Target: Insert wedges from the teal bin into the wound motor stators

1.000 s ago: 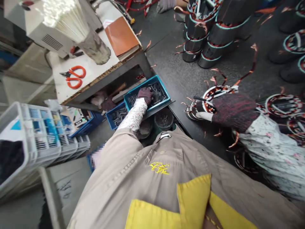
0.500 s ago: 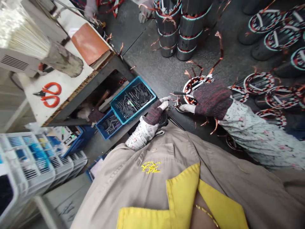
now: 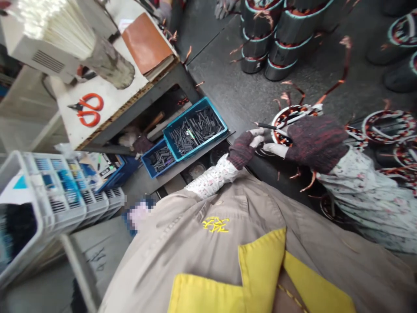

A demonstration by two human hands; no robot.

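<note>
A motor stator (image 3: 279, 116) stands upright, with orange and white windings around its rim and copper leads (image 3: 335, 89) sticking up. My right hand (image 3: 302, 141), in a dark red knitted glove with pale fingertips, lies over its near side. Its thumb reaches left along the rim, pinching at a lead mostly hidden by the fingers. My left hand (image 3: 247, 145), gloved alike, is closed with its fingertips against my right thumb; what they pinch is hidden. A black-sleeved lead (image 3: 265, 125) points left just above the fingertips.
Blue bins (image 3: 195, 128) of short black tubes sit left of my hands. Red-handled cutters (image 3: 87, 109) and a brown folder (image 3: 146, 43) lie on the workbench. Stacked stators (image 3: 282, 56) stand ahead, more at right (image 3: 389, 126). Another person's gloved hand (image 3: 224, 8) shows at the top.
The view has shifted, so bench and bins appear farther right. My left fingertips have come closer to my right thumb; the copper strands seen between them are now covered.
</note>
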